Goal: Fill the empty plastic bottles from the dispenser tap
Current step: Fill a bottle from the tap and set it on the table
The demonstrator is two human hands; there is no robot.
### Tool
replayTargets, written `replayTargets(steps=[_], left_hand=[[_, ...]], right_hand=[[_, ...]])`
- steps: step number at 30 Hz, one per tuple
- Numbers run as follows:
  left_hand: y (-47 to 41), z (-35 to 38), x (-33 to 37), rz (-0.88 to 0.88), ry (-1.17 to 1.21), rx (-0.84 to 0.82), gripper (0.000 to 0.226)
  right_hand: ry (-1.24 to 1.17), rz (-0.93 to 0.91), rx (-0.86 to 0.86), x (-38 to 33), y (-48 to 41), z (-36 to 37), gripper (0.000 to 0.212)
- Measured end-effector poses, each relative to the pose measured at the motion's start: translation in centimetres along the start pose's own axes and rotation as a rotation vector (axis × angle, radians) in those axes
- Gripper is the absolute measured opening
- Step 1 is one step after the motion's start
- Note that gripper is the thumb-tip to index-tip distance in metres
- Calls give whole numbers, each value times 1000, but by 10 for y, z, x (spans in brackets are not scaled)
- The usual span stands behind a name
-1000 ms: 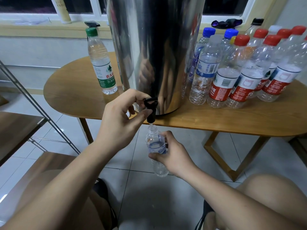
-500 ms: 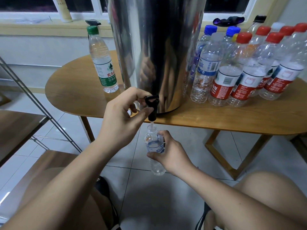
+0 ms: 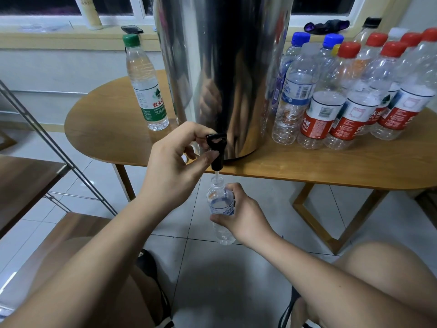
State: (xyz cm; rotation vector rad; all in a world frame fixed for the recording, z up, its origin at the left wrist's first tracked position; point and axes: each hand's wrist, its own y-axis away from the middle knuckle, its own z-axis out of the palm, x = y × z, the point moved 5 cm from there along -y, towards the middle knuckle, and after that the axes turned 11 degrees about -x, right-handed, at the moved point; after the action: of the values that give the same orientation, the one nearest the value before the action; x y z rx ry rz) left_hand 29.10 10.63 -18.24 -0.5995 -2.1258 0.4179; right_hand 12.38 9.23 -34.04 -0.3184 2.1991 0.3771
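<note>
A tall steel dispenser (image 3: 227,74) stands on the wooden table (image 3: 331,166), its black tap (image 3: 217,151) hanging over the front edge. My left hand (image 3: 175,166) pinches the tap lever between thumb and fingers. A thin stream of water runs from the spout into a small uncapped clear bottle (image 3: 218,204) with a blue label, held upright just under the tap. My right hand (image 3: 241,214) grips that bottle round its middle. Several capped bottles (image 3: 335,102) with red and blue caps crowd the table to the right of the dispenser.
A green-capped bottle (image 3: 147,84) holding water stands left of the dispenser. A metal-framed wooden rack (image 3: 30,176) is at the left. Tiled floor lies under the table, and my knees fill the lower corners. A window sill (image 3: 59,34) runs behind.
Both hands hold as before, with water still running into the bottle. The view has shifted slightly.
</note>
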Motion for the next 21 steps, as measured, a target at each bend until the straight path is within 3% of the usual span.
replayTargets(steps=[21], left_hand=[[0,0,1,8,4,2,24]], right_hand=[[-19,-37,23,1,-7,4,70]])
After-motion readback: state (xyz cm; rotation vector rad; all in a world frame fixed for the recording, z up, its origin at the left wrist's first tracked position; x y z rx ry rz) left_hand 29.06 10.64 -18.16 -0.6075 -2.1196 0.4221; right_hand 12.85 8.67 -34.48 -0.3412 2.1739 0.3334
